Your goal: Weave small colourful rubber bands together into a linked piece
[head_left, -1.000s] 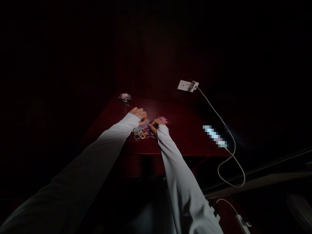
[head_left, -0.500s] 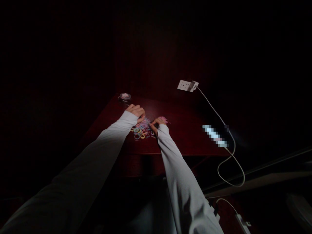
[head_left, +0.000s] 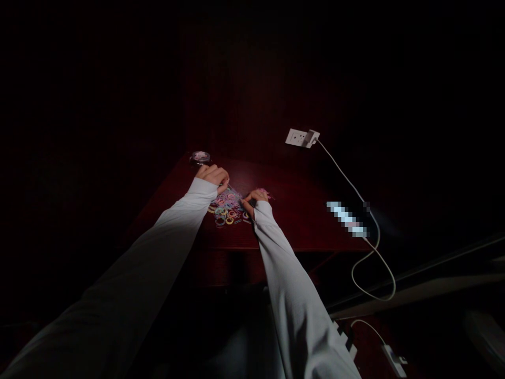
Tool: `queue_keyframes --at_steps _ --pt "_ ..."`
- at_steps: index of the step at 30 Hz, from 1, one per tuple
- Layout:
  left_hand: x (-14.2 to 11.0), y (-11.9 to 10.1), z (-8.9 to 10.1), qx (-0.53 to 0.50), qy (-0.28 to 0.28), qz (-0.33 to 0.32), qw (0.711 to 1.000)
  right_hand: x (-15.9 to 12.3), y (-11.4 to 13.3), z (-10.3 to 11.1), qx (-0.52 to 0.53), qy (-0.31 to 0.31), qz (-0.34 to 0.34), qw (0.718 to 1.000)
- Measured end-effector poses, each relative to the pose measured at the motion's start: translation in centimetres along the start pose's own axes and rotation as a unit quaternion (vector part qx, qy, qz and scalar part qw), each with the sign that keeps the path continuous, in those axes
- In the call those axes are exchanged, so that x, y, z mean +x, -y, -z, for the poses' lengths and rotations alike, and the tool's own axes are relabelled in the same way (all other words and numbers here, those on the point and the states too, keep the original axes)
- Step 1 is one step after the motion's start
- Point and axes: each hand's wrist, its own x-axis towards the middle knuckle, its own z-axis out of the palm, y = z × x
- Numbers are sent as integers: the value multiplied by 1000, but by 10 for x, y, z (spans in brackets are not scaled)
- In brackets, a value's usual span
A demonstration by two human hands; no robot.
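Sheen of wood, matt cloth, smooth plastic.
The desk is wood with a soft gloss; the sleeves are matt, creased cloth. The wall socket and cable are smooth plastic. In this dimness, the small bands could be cloth or rubber.

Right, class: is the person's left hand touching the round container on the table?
Cannot tell. In the head view, the left hand appears at the lower edge of the round container, but one angle leaves their depth unclear.
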Motion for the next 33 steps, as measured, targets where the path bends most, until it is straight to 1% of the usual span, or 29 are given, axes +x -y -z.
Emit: queue_keyframes --at_steps 2,4,7,10,12,15,21,24,26,29,30,33 --pt "-1 -1 1 13 -22 14 1000 0 1 0 5 -2 -1 1000" --pt "0 -1 2 16 -21 24 999 1 2 -1 4 -2 -3 1000" --pt "0 -6 1 -8 16 17 1000 3 2 -1 -12 4 -9 1000" --pt "0 -17 1 -61 71 -39 995 4 3 0 -17 9 0 1000" --pt "-1 -25 3 -88 94 -64 990 5 3 0 -10 4 5 1000" --pt "-1 -30 6 -100 97 -63 988 6 4 1 2 -14 0 1000" --pt "-1 -31 9 -102 109 -60 987 8 4 4 5 -34 -27 999" --pt "-2 -31 9 -88 99 -50 990 8 0 7 -7 -59 -62 996" --pt "-2 -31 9 -77 83 -34 993 7 -4 10 -20 -92 -110 989" --pt "-1 -31 9 -65 63 -5 996 4 -13 11 -33 -161 -206 965" --pt "-1 -30 9 -63 58 6 996 3 -16 11 -31 -181 -226 957" --pt "-1 -30 9 -59 51 35 996 2 -25 9 -26 -213 -237 948"
